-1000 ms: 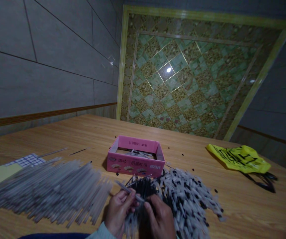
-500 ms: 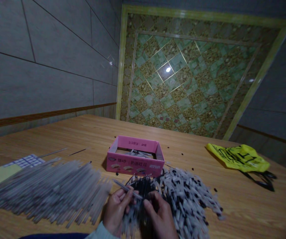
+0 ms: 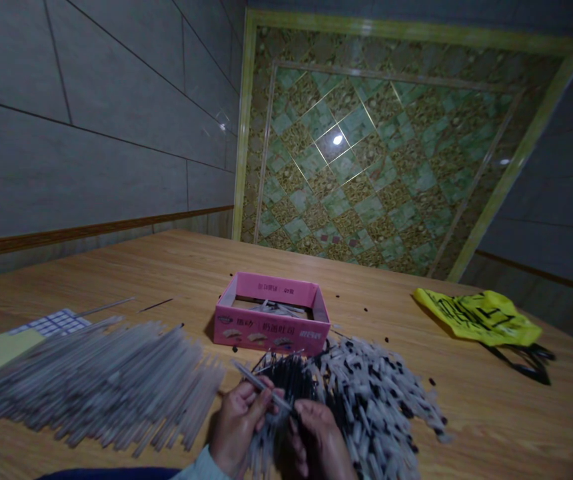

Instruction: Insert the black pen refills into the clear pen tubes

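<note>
My left hand (image 3: 239,417) is closed round a thin grey tube (image 3: 256,381), which slants down to the right. At its lower end the fingers of my right hand (image 3: 324,433) pinch together, with a small dark bit showing there. Under and beyond my hands lies a pile of thin black sticks (image 3: 294,377). A broad heap of long translucent tubes (image 3: 111,380) spreads to the left. To the right of my right hand is a pile of short whitish pieces with black bits (image 3: 381,393).
Behind the piles stands an open pink box (image 3: 271,330) with some pale pieces inside. A yellow bag (image 3: 481,317) with black straps lies at the right of the wooden table (image 3: 181,267). A checked cloth (image 3: 51,325) and pale yellow sheet (image 3: 4,353) lie at the left.
My right hand has turned, its fingers closing in on the tube's lower end. The tube in my left hand has shifted slightly to the right.
</note>
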A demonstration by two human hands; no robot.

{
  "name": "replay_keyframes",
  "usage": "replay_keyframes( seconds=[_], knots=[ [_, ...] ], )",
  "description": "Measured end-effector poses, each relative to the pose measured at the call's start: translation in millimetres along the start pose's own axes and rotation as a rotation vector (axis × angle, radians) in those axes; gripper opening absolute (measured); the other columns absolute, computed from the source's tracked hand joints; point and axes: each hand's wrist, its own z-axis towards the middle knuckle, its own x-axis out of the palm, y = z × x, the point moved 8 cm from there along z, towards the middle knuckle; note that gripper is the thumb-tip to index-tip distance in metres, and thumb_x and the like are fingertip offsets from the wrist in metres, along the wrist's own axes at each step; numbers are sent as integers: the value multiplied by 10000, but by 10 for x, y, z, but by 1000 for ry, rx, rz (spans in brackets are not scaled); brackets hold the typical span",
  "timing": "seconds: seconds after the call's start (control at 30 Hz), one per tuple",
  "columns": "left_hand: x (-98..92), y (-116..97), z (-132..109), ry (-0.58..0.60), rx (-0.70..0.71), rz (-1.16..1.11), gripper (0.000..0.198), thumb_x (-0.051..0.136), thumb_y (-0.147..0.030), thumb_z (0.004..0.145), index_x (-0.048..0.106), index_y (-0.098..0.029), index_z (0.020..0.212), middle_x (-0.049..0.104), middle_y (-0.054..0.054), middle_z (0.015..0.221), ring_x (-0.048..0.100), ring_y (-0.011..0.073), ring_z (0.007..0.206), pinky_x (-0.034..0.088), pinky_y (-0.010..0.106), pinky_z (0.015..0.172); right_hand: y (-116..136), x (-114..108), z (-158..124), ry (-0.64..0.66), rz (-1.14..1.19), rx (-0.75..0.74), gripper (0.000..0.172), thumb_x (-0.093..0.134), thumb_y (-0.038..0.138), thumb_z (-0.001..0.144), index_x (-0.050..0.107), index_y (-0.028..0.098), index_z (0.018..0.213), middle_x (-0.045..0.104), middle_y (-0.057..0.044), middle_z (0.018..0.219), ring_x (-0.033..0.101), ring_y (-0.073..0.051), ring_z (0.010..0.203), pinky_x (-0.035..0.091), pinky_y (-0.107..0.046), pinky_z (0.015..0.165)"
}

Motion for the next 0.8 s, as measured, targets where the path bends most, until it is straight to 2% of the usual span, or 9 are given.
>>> replay_keyframes(
  seconds=[0.1, 0.2, 0.3, 0.4, 0.47, 0.57, 0.67, 0.8],
  knots=[
    [25, -15, -2, 33, 10, 9, 249, 704, -295, 665, 598, -106, 787, 709, 101, 694, 530, 79, 487, 263, 164, 396, -35, 117, -17, 97, 157, 107, 382, 663, 492, 625, 440, 188, 567, 385, 80, 383, 240, -36, 265, 198, -154, 260],
    [-11, -25, 21, 25, 17, 12, 259, 700, -301, 668, 599, -109, 809, 707, 99, 706, 527, 77, 491, 251, 161, 386, -24, 85, -13, 63, 73, 94, 425, 592, 575, 681, 483, 172, 603, 417, 62, 388, 263, -44, 258, 205, -160, 252],
    [-73, -45, 51, -6, 27, 21, 272, 698, -311, 668, 606, -108, 825, 703, 97, 721, 520, 71, 497, 244, 153, 376, 142, -33, -14, -64, -195, -120, 440, 546, 595, 731, 498, 166, 646, 470, 37, 461, 382, -76, 344, 299, -181, 333],
    [-103, -62, 64, -34, 27, 26, 282, 690, -329, 672, 617, -106, 829, 698, 93, 724, 503, 59, 480, 232, 144, 362, 415, -63, -112, -187, -561, -414, 280, 628, 432, 738, 549, 165, 770, 536, 9, 622, 510, -133, 586, 399, -216, 543],
    [-103, -65, 62, -54, 16, 32, 288, 691, -338, 667, 626, -104, 821, 693, 89, 714, 490, 53, 464, 220, 140, 352, 533, -17, -185, -221, -805, -533, 185, 606, 339, 767, 571, 169, 831, 573, -16, 706, 540, -165, 683, 408, -236, 625],
    [-74, -62, 45, -64, -9, 45, 288, 695, -349, 659, 637, -98, 788, 678, 75, 674, 475, 46, 448, 205, 133, 346, 638, 79, -282, -213, -1063, -683, 96, 509, 252, 832, 570, 179, 835, 587, -40, 760, 560, -179, 719, 406, -242, 648],
    [-38, -59, 24, -49, -24, 56, 284, 701, -363, 648, 634, -97, 721, 617, 25, 537, 442, 36, 414, 180, 130, 342, 654, 148, -342, -164, -1190, -778, 110, 462, 223, 854, 564, 184, 847, 581, -48, 762, 559, -186, 733, 394, -247, 647],
    [-12, -48, 10, -18, -21, 66, 284, 702, -373, 645, 624, -104, 688, 573, 1, 479, 420, 32, 401, 172, 135, 348, 569, 88, -296, -164, -1107, -707, 182, 460, 298, 853, 562, 177, 764, 552, -33, 701, 529, -177, 684, 371, -244, 616]
  ],
)
